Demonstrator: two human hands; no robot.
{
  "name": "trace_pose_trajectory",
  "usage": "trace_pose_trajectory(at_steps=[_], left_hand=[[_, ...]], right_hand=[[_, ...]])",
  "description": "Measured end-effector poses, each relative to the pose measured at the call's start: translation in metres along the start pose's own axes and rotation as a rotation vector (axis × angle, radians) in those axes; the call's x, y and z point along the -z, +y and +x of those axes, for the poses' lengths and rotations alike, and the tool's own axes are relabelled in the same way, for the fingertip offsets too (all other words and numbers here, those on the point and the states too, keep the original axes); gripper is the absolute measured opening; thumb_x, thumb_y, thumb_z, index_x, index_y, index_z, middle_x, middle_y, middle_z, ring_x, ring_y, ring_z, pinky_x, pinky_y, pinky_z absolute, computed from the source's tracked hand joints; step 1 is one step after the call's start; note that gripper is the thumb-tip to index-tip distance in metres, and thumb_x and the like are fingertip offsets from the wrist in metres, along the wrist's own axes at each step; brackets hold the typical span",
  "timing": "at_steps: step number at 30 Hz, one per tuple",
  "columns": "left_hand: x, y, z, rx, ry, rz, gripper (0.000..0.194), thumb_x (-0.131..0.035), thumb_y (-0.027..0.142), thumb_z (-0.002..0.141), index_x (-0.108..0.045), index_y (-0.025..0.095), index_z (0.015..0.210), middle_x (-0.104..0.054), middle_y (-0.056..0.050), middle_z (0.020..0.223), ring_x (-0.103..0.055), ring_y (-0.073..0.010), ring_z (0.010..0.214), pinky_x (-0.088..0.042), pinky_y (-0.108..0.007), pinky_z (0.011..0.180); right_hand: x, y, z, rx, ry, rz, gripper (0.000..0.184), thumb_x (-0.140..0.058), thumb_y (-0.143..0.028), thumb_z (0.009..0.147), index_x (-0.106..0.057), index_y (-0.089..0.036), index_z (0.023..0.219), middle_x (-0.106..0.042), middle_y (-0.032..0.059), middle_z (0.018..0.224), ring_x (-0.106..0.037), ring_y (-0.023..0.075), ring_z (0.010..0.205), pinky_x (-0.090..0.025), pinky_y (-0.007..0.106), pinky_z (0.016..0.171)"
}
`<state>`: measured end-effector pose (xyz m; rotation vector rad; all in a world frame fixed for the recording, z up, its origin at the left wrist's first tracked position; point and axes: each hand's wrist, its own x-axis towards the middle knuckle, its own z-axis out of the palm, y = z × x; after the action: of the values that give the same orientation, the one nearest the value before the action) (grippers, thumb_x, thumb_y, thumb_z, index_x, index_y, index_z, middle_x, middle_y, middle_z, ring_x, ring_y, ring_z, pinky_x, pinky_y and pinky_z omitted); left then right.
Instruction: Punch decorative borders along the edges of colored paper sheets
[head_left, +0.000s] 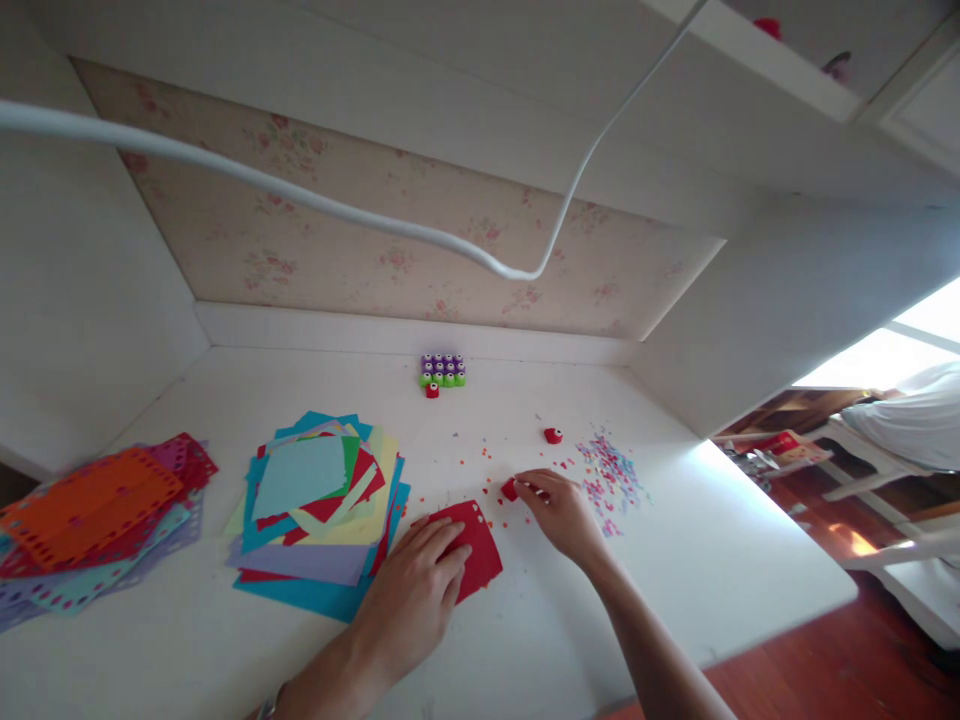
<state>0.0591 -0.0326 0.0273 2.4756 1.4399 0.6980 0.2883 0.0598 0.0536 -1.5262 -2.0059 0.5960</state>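
Note:
My left hand (416, 600) lies flat on a red paper sheet (474, 545) on the white desk (675, 560), fingers stretched over its left part. My right hand (562, 515) reaches just beyond the sheet, its fingertips closed around a small red punch (510, 489). Another small red punch (553, 435) sits a little farther back. Tiny red paper bits (487, 455) are scattered around the sheet's far edge.
A stack of coloured paper sheets (319, 510) lies left of my hand, and punched sheets (90, 520) sit at the far left. A block of purple and green punches (442, 369) stands by the back wall. Confetti (611, 480) lies at right. A white cable (300, 195) hangs overhead.

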Motion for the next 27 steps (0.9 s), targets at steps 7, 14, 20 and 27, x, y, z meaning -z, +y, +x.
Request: trace_pose_trajectory(at_steps=[7, 14, 20, 27], left_hand=[[0.0, -0.001, 0.0, -0.01, 0.009, 0.007, 0.03, -0.054, 0.013, 0.088, -0.068, 0.023, 0.114, -0.064, -0.007, 0.125, -0.056, -0.0247, 0.119, -0.045, -0.049, 0.104], [-0.001, -0.001, 0.0, -0.02, 0.037, 0.007, 0.03, -0.054, 0.014, 0.088, -0.067, 0.023, 0.114, -0.064, -0.008, 0.124, -0.057, -0.0253, 0.118, -0.045, -0.049, 0.104], [0.0, -0.001, 0.0, -0.007, 0.052, -0.012, 0.028, -0.054, 0.016, 0.089, -0.068, 0.024, 0.113, -0.065, -0.006, 0.123, -0.057, -0.0246, 0.117, -0.045, -0.048, 0.104], [0.001, -0.001, 0.0, -0.004, 0.038, -0.006, 0.029, -0.054, 0.016, 0.089, -0.067, 0.024, 0.114, -0.064, -0.006, 0.124, -0.056, -0.024, 0.117, -0.044, -0.048, 0.105]], right_hand=[[0.02, 0.046, 0.017, -0.212, 0.153, -0.006, 0.025, -0.057, -0.041, 0.079, -0.074, -0.024, 0.087, -0.075, 0.0031, 0.087, -0.07, 0.0208, 0.079, -0.052, 0.03, 0.073], [0.037, 0.076, 0.031, -0.258, 0.274, -0.141, 0.027, -0.054, -0.042, 0.079, -0.074, -0.025, 0.086, -0.074, 0.0024, 0.089, -0.068, 0.0215, 0.081, -0.048, 0.031, 0.075], [0.035, 0.078, 0.041, -0.241, 0.307, -0.237, 0.028, -0.051, -0.04, 0.08, -0.075, -0.025, 0.085, -0.072, 0.0027, 0.088, -0.066, 0.0214, 0.08, -0.045, 0.031, 0.073], [0.026, 0.079, 0.044, -0.206, 0.328, -0.266, 0.029, -0.051, -0.041, 0.082, -0.074, -0.024, 0.085, -0.072, 0.0037, 0.09, -0.065, 0.0212, 0.079, -0.045, 0.032, 0.074]])
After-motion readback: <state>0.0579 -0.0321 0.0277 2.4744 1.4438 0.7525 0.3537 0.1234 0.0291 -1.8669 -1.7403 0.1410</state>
